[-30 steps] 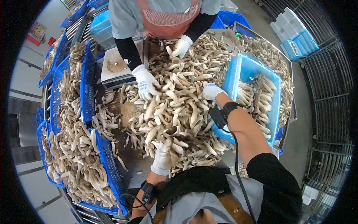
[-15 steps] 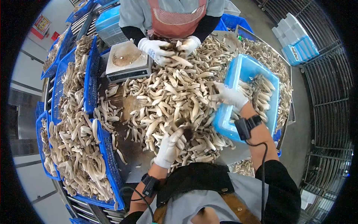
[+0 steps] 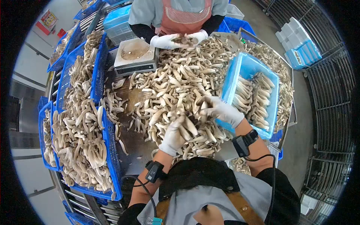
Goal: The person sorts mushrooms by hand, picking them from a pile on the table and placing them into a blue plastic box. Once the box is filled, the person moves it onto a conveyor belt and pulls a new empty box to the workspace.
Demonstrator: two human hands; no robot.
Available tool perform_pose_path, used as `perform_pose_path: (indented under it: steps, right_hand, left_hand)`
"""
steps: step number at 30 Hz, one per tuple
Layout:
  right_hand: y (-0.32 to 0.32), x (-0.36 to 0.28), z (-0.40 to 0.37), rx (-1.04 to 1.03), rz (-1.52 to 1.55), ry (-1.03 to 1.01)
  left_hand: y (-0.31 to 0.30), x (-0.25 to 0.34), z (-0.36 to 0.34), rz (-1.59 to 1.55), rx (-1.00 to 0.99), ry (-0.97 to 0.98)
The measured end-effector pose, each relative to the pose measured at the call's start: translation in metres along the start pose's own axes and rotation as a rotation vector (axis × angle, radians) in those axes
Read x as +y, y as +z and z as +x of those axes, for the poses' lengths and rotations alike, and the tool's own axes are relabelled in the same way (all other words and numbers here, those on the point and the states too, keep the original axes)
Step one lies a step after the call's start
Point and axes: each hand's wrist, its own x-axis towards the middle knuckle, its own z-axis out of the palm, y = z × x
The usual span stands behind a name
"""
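Observation:
A large heap of pale-stemmed, brown-capped mushrooms (image 3: 176, 88) covers the middle of the table. My left hand (image 3: 173, 139), in a white glove, is closed around a few mushrooms (image 3: 187, 127) above the near side of the heap. My right hand (image 3: 225, 111), also gloved, is just to the right with its fingers bent around a mushroom (image 3: 204, 111); its fingertips are slightly blurred. Beside that hand stands a light-blue lined tub (image 3: 275, 103), with mushrooms laid in rows inside it.
Across the table, a co-worker's gloved hands (image 3: 180, 40) hold something small over the heap. A weighing scale (image 3: 135, 56) stands at the far left of the table. Blue crates (image 3: 112, 157) full of mushrooms line the left side. Stacked white boxes (image 3: 296, 39) are on the floor at right.
My right hand has come from the tub's edge down and left, close to my left hand. My left hand has turned, showing its mushrooms. The co-worker's hands have drawn back. The view has shifted slightly.

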Motion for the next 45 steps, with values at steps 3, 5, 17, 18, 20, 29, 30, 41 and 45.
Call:
perform_pose_path:
  steps: [3,5,17,18,20,29,30,41,45]
  right_hand:
    - [0.001,-0.012,-0.019,0.089,0.309,-0.038]
    - [0.004,-0.017,-0.029,0.136,0.352,-0.047]
    - [0.103,0.026,-0.050,0.208,-0.443,-0.493]
    - [0.107,0.032,-0.050,0.089,-0.619,-0.578]
    - [0.105,0.031,-0.063,0.149,-0.626,-0.605]
    - [0.114,0.053,-0.080,0.259,-0.489,-0.131]
    - [0.106,0.052,-0.084,0.266,-0.467,-0.114]
    - [-0.094,0.074,-0.162,0.530,-0.527,-0.233]
    - [-0.145,0.113,-0.207,0.539,-1.286,-0.048]
  left_hand:
    - [-0.015,0.010,-0.025,-0.057,-0.015,0.070]
    - [-0.025,0.010,-0.034,-0.029,0.020,0.094]
    - [-0.014,-0.040,-0.043,-0.098,-0.031,0.121]
    - [-0.017,-0.042,-0.042,-0.048,0.009,0.121]
    - [-0.031,-0.046,-0.039,0.052,0.087,0.123]
    - [0.022,-0.077,-0.039,0.264,0.233,0.034]
    - [0.032,-0.084,-0.037,0.230,0.228,0.062]
    - [0.058,-0.090,-0.018,0.581,-0.283,-0.196]
    - [0.038,-0.066,-0.034,0.550,-0.175,-0.092]
